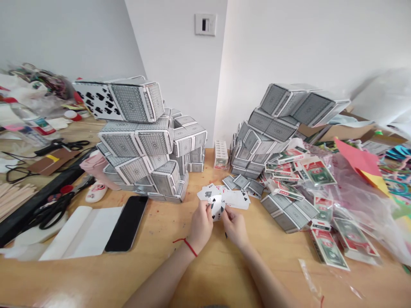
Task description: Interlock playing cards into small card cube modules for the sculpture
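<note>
A playing card [216, 208], face up with spade marks, is held between my two hands. My left hand [201, 224] is closed on its left edge, and my right hand [235, 226] pinches it at the right. Just beyond lie loose face-up cards [236, 197], partly hidden by the held one. Farther right are some grey-backed folded cards [241, 183]. Stacked blocks of grey-backed cards [136, 141] rise on the left. A similar stack [268, 124] stands at the right, with a separate card block [289, 211] in front of it.
On the left lie a black phone [127, 223], white paper [85, 231], black scissors [56, 209] and a white mouse-like object [96, 191]. Red-and-green card boxes [329, 248] and clear plastic [362, 205] cover the right. A small wrapped pack [221, 154] stands by the wall.
</note>
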A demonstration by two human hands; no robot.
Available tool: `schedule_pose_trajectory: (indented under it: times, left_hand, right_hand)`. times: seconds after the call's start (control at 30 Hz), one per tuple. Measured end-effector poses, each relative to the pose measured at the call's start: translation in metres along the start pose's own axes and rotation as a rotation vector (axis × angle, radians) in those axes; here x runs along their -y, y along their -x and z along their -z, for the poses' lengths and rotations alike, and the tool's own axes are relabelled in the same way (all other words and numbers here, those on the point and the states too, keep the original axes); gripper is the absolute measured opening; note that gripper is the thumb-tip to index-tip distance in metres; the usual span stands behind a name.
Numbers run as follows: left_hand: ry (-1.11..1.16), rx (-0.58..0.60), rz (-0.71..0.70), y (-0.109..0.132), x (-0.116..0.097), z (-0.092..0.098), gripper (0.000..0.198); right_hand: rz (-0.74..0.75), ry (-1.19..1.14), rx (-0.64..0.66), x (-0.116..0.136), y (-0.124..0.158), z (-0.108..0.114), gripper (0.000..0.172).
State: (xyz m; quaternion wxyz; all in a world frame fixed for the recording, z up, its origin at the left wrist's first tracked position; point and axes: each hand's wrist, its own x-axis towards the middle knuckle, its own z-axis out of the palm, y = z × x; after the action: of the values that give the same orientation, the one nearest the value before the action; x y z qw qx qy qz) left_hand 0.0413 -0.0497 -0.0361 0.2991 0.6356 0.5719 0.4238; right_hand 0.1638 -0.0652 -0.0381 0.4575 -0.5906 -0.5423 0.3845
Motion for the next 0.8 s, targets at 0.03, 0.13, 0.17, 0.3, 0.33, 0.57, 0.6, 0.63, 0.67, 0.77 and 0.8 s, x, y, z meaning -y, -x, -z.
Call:
schedule_pose_trajectory:
  times: [0.03,0.13,0.17,0.3,0.33,0.57,0.6,0.63,0.67,0.77,0.8]
  left_hand:
    - [-0.004,0.018,-0.011,0.002,0.0,-0.002,0.014]
    - [0.003,0.059,-0.044,0.006,-0.002,-0.006,0.012]
    - [0.008,0.068,-0.052,0.007,-0.003,-0.006,0.011]
    - [-0.003,0.076,-0.049,0.004,-0.003,-0.001,0.01]
    - [-0.015,0.074,-0.052,0.002,-0.003,0.001,0.01]
    - [-0.127,0.117,-0.171,-0.001,-0.004,0.008,0.013]
    - [-0.146,0.118,-0.187,-0.001,-0.004,0.008,0.013]
    - [-0.161,0.122,-0.205,-0.001,-0.004,0.008,0.013]
    - [-0.173,0.128,-0.222,0.0,-0.004,0.008,0.013]
    - [-0.194,0.156,-0.257,0.002,-0.004,0.008,0.015]
    - [-0.197,0.168,-0.263,0.002,-0.004,0.008,0.015]
  right_hand:
    - [0.017,0.056,-0.038,-0.001,0.001,0.0,0.034]
    - [0.041,0.226,-0.145,-0.002,0.003,-0.002,0.034]
    - [0.041,0.271,-0.173,-0.002,0.004,-0.003,0.034]
    - [0.02,0.206,-0.112,-0.001,-0.001,0.002,0.033]
    - [0.014,0.127,-0.067,-0.001,-0.003,0.004,0.032]
    - [-0.087,-0.178,0.035,-0.001,-0.009,0.011,0.036]
    - [-0.105,-0.169,0.029,-0.001,-0.009,0.011,0.036]
    - [-0.114,-0.158,0.022,-0.001,-0.008,0.01,0.036]
    - [-0.119,-0.146,0.012,-0.001,-0.007,0.01,0.036]
    - [-0.125,-0.116,-0.018,-0.001,-0.006,0.011,0.035]
    - [-0.126,-0.108,-0.027,-0.001,-0.006,0.012,0.036]
